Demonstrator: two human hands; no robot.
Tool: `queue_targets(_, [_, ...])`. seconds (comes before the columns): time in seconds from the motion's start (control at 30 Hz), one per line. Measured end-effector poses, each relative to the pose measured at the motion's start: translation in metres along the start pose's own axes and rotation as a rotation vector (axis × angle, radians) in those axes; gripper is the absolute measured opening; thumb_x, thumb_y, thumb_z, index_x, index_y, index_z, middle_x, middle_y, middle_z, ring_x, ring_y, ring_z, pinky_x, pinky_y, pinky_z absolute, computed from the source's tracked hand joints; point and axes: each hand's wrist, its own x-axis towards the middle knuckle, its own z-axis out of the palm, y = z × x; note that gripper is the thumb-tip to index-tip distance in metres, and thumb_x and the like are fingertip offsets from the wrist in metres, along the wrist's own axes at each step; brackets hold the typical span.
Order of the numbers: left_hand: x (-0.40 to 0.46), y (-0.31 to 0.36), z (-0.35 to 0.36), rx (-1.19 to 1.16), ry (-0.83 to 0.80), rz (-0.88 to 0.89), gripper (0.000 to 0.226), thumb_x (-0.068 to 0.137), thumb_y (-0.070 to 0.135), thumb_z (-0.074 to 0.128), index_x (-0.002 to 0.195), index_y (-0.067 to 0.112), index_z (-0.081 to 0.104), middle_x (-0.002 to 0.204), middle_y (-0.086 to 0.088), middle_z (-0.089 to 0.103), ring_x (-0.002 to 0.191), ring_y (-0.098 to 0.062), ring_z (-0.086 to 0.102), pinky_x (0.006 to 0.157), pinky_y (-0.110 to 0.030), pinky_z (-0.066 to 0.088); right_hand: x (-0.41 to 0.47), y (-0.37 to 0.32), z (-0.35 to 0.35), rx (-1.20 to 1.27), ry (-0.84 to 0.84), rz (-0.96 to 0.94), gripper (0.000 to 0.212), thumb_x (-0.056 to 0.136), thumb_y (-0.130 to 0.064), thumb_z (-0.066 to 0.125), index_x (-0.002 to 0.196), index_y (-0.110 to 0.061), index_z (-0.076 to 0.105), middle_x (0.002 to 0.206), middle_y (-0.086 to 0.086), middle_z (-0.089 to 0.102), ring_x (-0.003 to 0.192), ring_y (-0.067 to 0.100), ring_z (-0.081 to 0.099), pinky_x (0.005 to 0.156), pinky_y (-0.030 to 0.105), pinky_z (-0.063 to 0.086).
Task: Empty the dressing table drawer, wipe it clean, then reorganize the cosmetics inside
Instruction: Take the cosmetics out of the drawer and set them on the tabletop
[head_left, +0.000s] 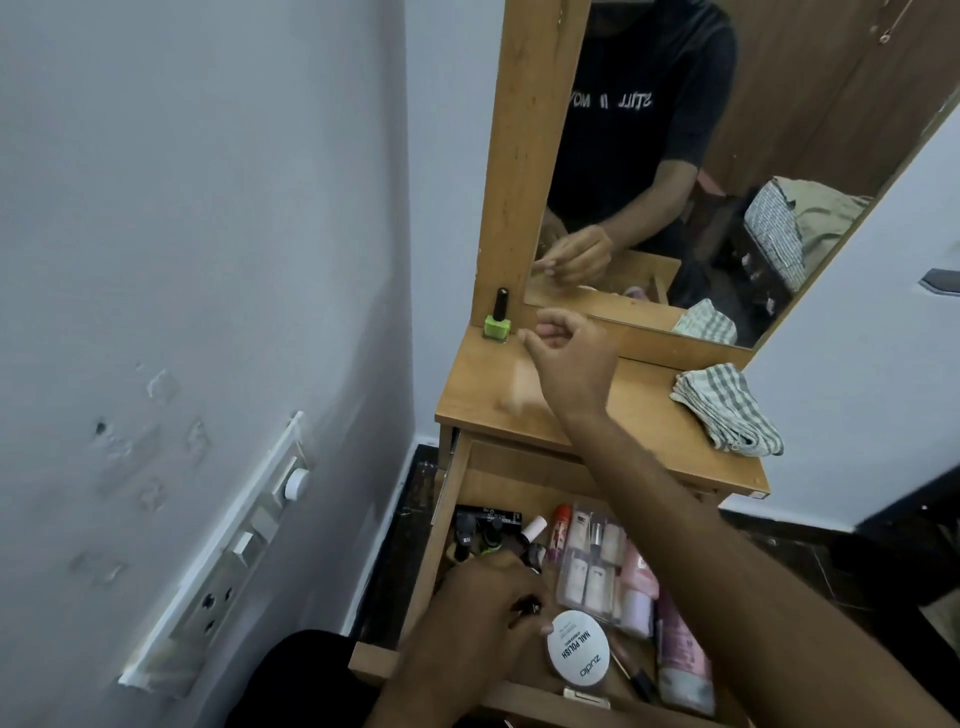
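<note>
The wooden drawer (453, 499) stands pulled out, full of cosmetics. Among them are a round white nail polish remover tub (578, 653), a clear pack of small bottles (592, 561), pink tubes (680, 660) and dark nail polish bottles (475, 535). My left hand (488, 597) is down in the drawer and grips a small dark bottle (527, 605). My right hand (569, 358) hovers over the table top (483, 395), fingers loosely curled and holding nothing, just right of a green nail polish bottle (497, 321) standing upright at the back left corner.
A folded checked cloth (727, 408) lies on the right of the table top. The mirror (727, 156) rises behind it. A wall with a switch panel (223, 566) is close on the left. Dark floor shows beside the drawer.
</note>
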Motion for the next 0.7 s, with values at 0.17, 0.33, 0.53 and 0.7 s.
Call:
queue_targets(0.17, [0.007, 0.016, -0.017, -0.129, 0.185, 0.048, 0.020, 0.071, 0.034, 0.086, 0.088, 0.031, 0.077, 0.088, 0.021, 0.069, 0.077, -0.001, 0.068, 0.068, -0.006, 0.047, -0.080, 0.036, -0.049, 0.059, 0.025, -0.014, 0.015, 0.086, -0.028, 0.077, 0.099, -0.021, 0.074, 0.083, -0.014, 0.070, 0.074, 0.001, 0.066, 0.066, 0.021, 0.058])
queue_targets(0.33, [0.044, 0.044, -0.058, -0.159, 0.405, 0.062, 0.021, 0.067, 0.043, 0.086, 0.082, 0.032, 0.079, 0.077, 0.016, 0.070, 0.064, -0.005, 0.067, 0.059, -0.015, 0.052, -0.125, 0.070, -0.057, 0.099, 0.025, 0.040, 0.008, 0.082, -0.015, 0.082, 0.086, -0.019, 0.076, 0.077, -0.011, 0.071, 0.066, 0.007, 0.065, 0.063, 0.031, 0.057])
queue_targets(0.53, [0.126, 0.041, -0.103, -0.146, 0.547, -0.033, 0.021, 0.069, 0.042, 0.090, 0.073, 0.028, 0.075, 0.065, 0.014, 0.070, 0.056, 0.002, 0.058, 0.054, -0.011, 0.047, -0.133, 0.089, -0.053, 0.013, -0.059, 0.025, 0.011, 0.081, -0.019, 0.082, 0.083, -0.026, 0.073, 0.073, -0.013, 0.064, 0.062, 0.005, 0.059, 0.060, 0.026, 0.053])
queue_targets(0.7, [0.187, 0.017, -0.112, 0.007, 0.599, -0.092, 0.024, 0.068, 0.038, 0.092, 0.064, 0.035, 0.068, 0.060, 0.017, 0.067, 0.057, 0.003, 0.062, 0.055, -0.007, 0.046, -0.141, 0.094, -0.051, -0.064, -0.149, -0.062, 0.008, 0.081, -0.026, 0.078, 0.085, -0.028, 0.072, 0.077, -0.020, 0.058, 0.064, -0.009, 0.050, 0.063, 0.006, 0.039])
